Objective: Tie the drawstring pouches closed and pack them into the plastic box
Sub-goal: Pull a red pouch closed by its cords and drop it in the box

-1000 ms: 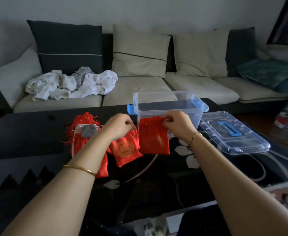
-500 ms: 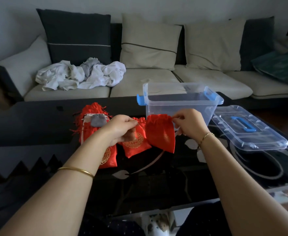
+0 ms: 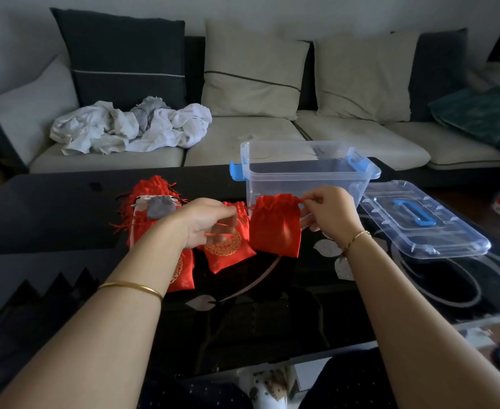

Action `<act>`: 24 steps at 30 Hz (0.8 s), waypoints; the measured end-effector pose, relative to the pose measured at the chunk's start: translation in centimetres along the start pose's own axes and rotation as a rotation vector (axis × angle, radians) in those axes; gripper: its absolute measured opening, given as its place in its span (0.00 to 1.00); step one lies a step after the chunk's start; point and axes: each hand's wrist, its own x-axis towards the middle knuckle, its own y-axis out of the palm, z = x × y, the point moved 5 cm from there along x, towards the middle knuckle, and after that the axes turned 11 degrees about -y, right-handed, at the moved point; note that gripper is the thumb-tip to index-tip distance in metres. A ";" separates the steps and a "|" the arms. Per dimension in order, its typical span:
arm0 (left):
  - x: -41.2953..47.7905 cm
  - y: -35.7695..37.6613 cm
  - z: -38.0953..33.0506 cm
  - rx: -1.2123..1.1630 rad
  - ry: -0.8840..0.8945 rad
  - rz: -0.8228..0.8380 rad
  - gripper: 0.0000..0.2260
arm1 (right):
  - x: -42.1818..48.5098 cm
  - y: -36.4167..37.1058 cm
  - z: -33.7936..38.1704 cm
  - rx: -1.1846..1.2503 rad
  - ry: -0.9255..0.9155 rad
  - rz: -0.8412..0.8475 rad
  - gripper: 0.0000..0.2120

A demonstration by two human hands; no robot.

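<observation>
Cords are the hard bit to make out. The drawstring (image 3: 226, 224) is just a thin red line running from the pouch mouth to the left hand (image 3: 204, 225). That hand's curled fingers pinch it, but the exact grip is tucked out of sight. The right hand (image 3: 328, 214) pinches the other cord end right at the top corner of the red pouch (image 3: 275, 228). The pouch hangs upright between both hands with its mouth gathered, just in front of the plastic box (image 3: 307, 178). Can't tell if its bottom edge touches the table (image 3: 50, 208).

The box sits open on the far side of the black glass table, with a blue latch at each end. Its clear lid (image 3: 420, 222) lies flat just to the right, blue handle up.

Left of the held pouch, a pouch with a round gold emblem (image 3: 229, 250) lies flat, half covered by the left hand. Another pouch (image 3: 180, 278) is mostly hidden behind the left forearm. Past those is a heap of red pouches (image 3: 151, 190) with a grey cloth scrap (image 3: 160, 206) on top.

Behind the table there's a sofa (image 3: 346, 134) with crumpled white laundry (image 3: 130, 128) on the left seat.

The half-hidden pouch has some gold writing, too small to read.
</observation>
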 end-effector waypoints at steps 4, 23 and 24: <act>-0.3 -0.6 -0.1 -0.062 -0.006 -0.050 0.10 | -0.1 -0.4 -0.1 -0.071 0.004 0.011 0.05; -1.1 -2.6 -1.4 0.432 0.199 -0.467 0.17 | -1.8 1.3 -1.6 1.134 0.695 -0.059 0.14; -1.1 -2.7 -1.5 0.496 0.192 -0.500 0.18 | -1.8 1.2 -1.7 1.146 0.715 -0.122 0.14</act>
